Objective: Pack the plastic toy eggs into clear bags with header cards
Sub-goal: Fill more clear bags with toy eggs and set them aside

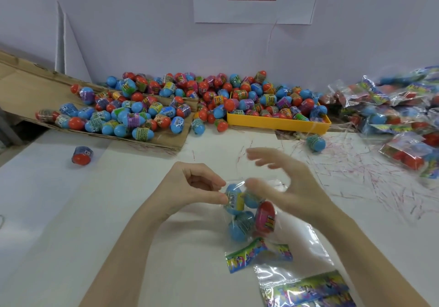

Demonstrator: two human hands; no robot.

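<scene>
My left hand (202, 188) pinches the mouth edge of the clear bag (247, 208) between thumb and forefinger, holding it up so the eggs (237, 226) inside settle toward the header card (259, 253) end lying on the table (118, 211). My right hand (285, 183) hovers at the opening, fingers spread and motion-blurred, grasping nothing I can make out. The loose egg supply (166, 107) sits well beyond, within reach for the next bag.

White table (59, 211) w/ cardboard (28, 88), yellow tray (273, 122), loose eggs (82, 155).
</scene>
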